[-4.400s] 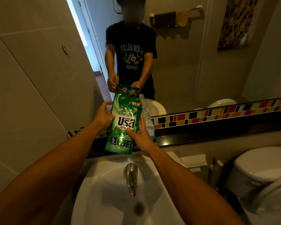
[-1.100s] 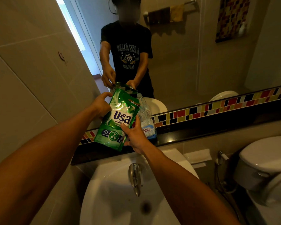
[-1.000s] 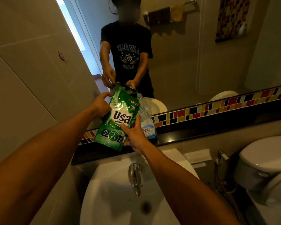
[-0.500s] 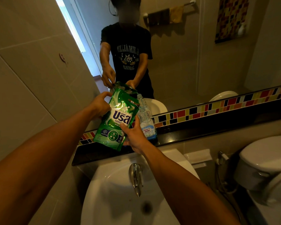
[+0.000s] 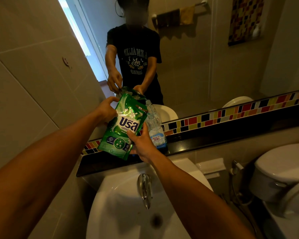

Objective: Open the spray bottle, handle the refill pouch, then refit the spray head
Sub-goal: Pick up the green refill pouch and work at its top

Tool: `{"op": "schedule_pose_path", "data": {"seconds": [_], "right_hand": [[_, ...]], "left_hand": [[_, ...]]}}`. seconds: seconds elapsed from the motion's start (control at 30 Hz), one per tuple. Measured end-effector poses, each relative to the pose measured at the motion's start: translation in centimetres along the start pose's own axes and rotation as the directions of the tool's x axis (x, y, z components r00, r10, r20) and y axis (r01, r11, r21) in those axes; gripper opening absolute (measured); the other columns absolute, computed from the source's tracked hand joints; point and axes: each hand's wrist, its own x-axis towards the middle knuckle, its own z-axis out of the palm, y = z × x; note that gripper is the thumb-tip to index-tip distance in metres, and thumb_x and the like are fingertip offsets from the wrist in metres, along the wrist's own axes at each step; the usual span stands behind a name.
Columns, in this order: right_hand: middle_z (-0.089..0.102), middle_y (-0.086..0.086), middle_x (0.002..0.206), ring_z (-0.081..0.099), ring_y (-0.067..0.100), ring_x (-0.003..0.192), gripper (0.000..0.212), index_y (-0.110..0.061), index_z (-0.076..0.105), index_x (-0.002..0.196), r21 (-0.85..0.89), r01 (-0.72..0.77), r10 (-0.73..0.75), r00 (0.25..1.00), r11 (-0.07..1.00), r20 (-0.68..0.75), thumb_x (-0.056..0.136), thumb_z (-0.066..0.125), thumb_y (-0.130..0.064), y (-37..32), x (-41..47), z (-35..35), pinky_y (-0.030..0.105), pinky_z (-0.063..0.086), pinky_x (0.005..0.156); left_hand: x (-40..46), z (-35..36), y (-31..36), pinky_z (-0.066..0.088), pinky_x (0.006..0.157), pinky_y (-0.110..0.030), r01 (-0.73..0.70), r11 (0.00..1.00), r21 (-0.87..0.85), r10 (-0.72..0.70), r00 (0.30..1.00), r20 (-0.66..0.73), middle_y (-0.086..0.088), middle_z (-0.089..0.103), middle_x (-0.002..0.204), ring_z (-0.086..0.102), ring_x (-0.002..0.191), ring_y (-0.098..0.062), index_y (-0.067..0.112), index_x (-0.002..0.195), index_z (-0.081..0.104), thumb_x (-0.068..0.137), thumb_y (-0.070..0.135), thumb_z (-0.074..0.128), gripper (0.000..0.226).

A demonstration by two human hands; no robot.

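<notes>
A green refill pouch (image 5: 123, 125) with white and blue lettering is held tilted to the right over the black ledge (image 5: 214, 140). My left hand (image 5: 107, 109) grips its upper left edge. My right hand (image 5: 141, 142) holds its lower right side. The pouch's top right corner leans at the open neck of a clear plastic bottle (image 5: 155, 128) with a blue label, which stands on the ledge just behind the pouch. No spray head shows in this view.
A white basin (image 5: 128, 213) with a chrome tap (image 5: 144, 190) lies below my arms. A toilet (image 5: 283, 169) stands at the right with a hose beside it. The mirror (image 5: 214, 57) reflects a person, and a tiled wall (image 5: 24, 83) closes the left side.
The pouch has tipped further to the right, its top corner now at the bottle's neck. Both hands keep their grip. In the last second almost nothing has shifted.
</notes>
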Motion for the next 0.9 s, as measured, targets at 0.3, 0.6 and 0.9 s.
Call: {"op": "schedule_pose_path", "data": {"seconds": [0.3,0.6,0.9], "right_hand": [[0.054,0.001,0.147,0.060,0.034,0.127,0.074,-0.046,0.024,0.153,0.005,0.007,-0.007,1.000,1.000,0.003,0.100,0.066,-0.017,-0.05,0.16,0.15,0.074,0.052,0.089],[0.056,0.000,0.143,0.062,0.033,0.125,0.071,-0.046,0.027,0.150,0.022,0.015,-0.015,1.000,1.000,0.008,0.099,0.067,-0.017,0.07,0.47,0.15,0.074,0.053,0.088],[0.059,-0.005,0.138,0.064,0.031,0.123,0.071,-0.053,0.031,0.145,0.038,0.017,-0.018,1.000,0.999,0.016,0.096,0.070,-0.019,0.38,0.91,0.10,0.074,0.054,0.085]], "left_hand": [[0.57,-0.19,0.00,0.059,0.079,-0.056,-0.014,1.000,0.010,0.014,1.000,0.004,-0.014,0.061,0.095,0.064,0.083,-0.030,0.029,0.140,0.041,0.094,-0.007,0.054,0.059],[0.76,-0.40,0.20,0.060,0.072,-0.051,-0.024,0.999,0.023,0.023,1.000,0.004,-0.017,0.062,0.100,0.065,0.084,-0.030,0.029,0.141,0.041,0.094,-0.006,0.055,0.060],[0.86,-0.53,0.40,0.055,0.056,-0.039,-0.027,0.999,0.039,0.027,1.000,0.004,-0.013,0.061,0.094,0.064,0.078,-0.027,0.028,0.140,0.042,0.093,-0.005,0.056,0.059]]}}
